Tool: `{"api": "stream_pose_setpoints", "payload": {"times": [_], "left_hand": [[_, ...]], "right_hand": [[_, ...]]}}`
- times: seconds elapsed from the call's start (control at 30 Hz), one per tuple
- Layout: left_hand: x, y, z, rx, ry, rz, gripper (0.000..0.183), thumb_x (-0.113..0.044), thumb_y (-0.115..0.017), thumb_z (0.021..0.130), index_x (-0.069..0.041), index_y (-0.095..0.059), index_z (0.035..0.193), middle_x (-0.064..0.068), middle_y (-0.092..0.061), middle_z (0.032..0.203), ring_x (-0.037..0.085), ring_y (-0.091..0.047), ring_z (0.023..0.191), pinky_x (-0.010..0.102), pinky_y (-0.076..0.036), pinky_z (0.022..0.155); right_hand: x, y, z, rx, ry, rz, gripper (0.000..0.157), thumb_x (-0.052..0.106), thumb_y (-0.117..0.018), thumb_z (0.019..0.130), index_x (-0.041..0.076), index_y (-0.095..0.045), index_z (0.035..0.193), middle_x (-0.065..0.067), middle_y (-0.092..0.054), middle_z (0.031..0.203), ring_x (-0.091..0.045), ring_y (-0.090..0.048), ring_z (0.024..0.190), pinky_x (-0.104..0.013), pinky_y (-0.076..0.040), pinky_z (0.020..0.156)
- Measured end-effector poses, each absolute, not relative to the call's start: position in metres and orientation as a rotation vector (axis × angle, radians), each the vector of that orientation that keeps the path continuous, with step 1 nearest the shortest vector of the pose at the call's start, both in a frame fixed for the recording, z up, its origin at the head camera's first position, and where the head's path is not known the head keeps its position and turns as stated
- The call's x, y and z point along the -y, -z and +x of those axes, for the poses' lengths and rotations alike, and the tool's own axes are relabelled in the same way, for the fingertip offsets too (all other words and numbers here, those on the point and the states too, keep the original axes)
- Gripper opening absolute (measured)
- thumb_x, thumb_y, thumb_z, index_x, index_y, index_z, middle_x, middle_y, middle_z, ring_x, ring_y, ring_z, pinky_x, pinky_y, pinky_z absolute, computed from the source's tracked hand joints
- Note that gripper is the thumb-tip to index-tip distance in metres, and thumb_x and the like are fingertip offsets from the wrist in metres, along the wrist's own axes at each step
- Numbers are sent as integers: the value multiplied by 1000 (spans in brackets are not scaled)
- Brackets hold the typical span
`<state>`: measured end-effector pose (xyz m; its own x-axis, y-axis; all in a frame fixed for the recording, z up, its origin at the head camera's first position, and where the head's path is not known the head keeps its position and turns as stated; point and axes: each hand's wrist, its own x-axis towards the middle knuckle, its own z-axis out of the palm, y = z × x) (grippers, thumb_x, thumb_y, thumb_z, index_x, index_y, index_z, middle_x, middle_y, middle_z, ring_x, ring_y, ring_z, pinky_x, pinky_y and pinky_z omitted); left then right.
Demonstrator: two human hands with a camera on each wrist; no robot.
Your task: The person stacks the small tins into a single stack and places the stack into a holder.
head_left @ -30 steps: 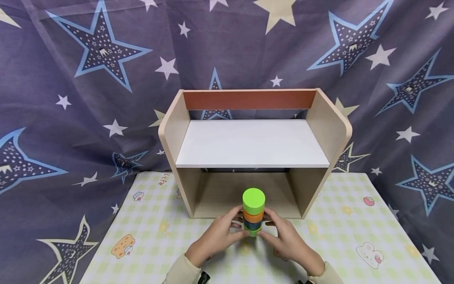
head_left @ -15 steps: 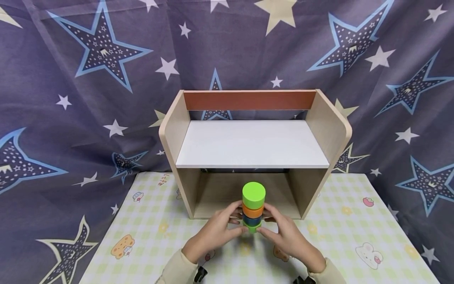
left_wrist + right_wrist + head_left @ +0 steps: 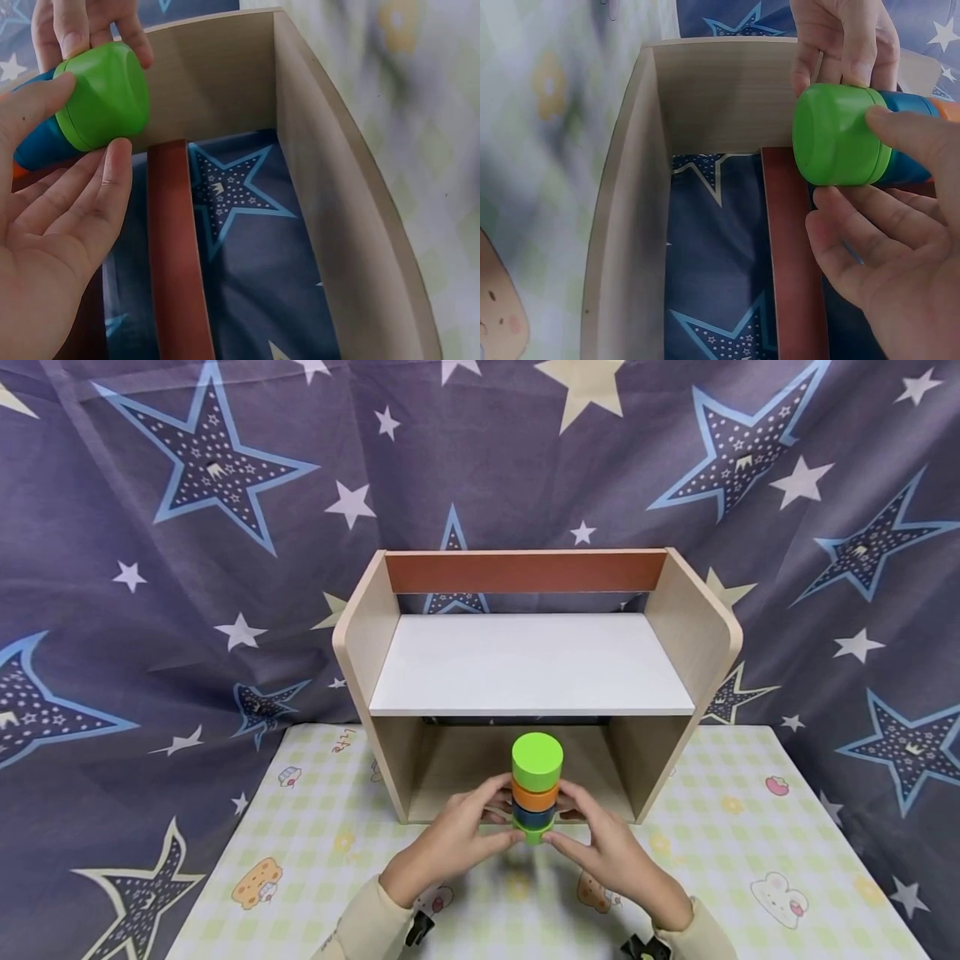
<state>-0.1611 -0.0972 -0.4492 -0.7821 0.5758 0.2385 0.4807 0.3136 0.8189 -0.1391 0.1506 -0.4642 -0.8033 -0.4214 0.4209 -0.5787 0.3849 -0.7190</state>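
An upright stack of round coloured pieces (image 3: 536,768) is held between both hands in front of the shelf. From the top down it is bright green, orange, dark blue and green. My left hand (image 3: 446,843) grips its left side, thumb near the lowest green piece and fingers behind. On the other side my right hand (image 3: 618,852) grips it the same way. A shadow on the cloth below suggests the stack is off the table. Both wrist views show the rounded green end piece (image 3: 105,97) between thumbs and fingers, with a blue piece (image 3: 907,135) beside it.
Just behind the hands stands a small wooden shelf unit (image 3: 690,652) with a white upper board (image 3: 532,664), an open lower bay and a reddish back rail (image 3: 525,572). A checked tablecloth (image 3: 712,860) covers the table. A starry curtain (image 3: 285,568) hangs behind.
Both hands have raised the stack slightly and shifted it a little toward the shelf. Their grip looks the same.
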Motion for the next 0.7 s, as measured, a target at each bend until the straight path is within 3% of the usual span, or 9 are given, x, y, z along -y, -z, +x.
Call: {"api": "stream_pose_setpoints", "payload": {"times": [0.23,0.7], "left_hand": [[98,439,-164,-2488,-1459,1021,73,-24,-77,91,-21,-38,152,1,-64,126,10,-65,105,30,-57,86],[100,425,-168,-2535,-1449,1115,72,-23,-78,90,-20,-40,151,-3,-66,124,10,-65,104,27,-56,86]], "right_hand": [[-151,455,-142,2430,-1357,917,70,10,-79,88,13,-42,147,-3,-65,126,-17,-64,110,-35,-58,86],[-153,443,-149,2379,-1301,979,72,6,-79,87,12,-42,148,-1,-67,121,-16,-65,108,-37,-58,85]]}}
